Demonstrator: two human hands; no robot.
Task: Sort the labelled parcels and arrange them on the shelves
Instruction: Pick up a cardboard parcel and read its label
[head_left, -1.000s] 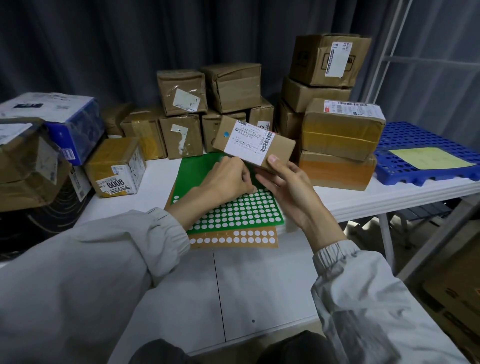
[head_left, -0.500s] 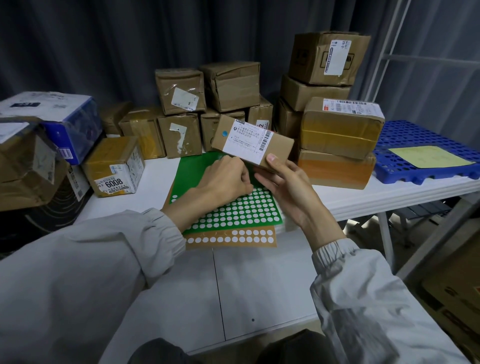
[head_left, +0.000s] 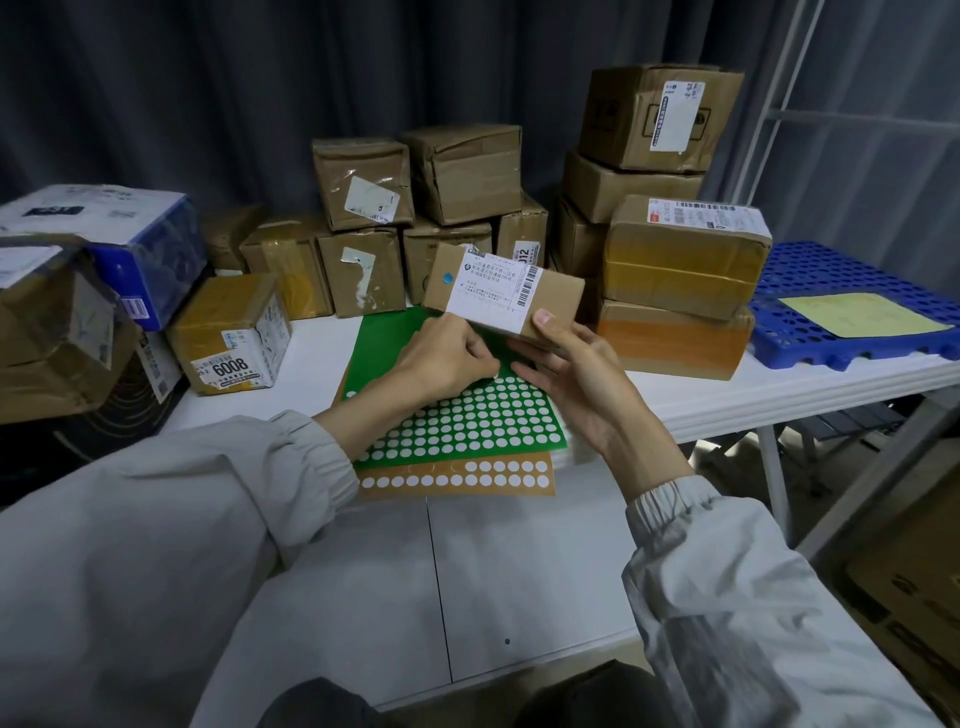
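Brown cardboard labelled parcel (head_left: 501, 293), seemingly light and rigid, is being pinched at its five-o'clock corner by right hand (head_left: 576, 374); left hand (head_left: 447, 358) is curling fingers onto green dot-sticker sheet (head_left: 462, 415).

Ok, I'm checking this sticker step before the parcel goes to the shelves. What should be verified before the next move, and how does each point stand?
1. Parcel held securely: ok, the right hand grips it from below, thumb on its front edge.
2. Label facing the person: ok, though its print is too small to read.
3. Dot sticker on the parcel: ok, a blue dot sits by the label.
4. Left hand has a new sticker: cannot tell, its fingers pinch at the green sheet.
5. Parcel stacks steady: ok, none visibly tipping.
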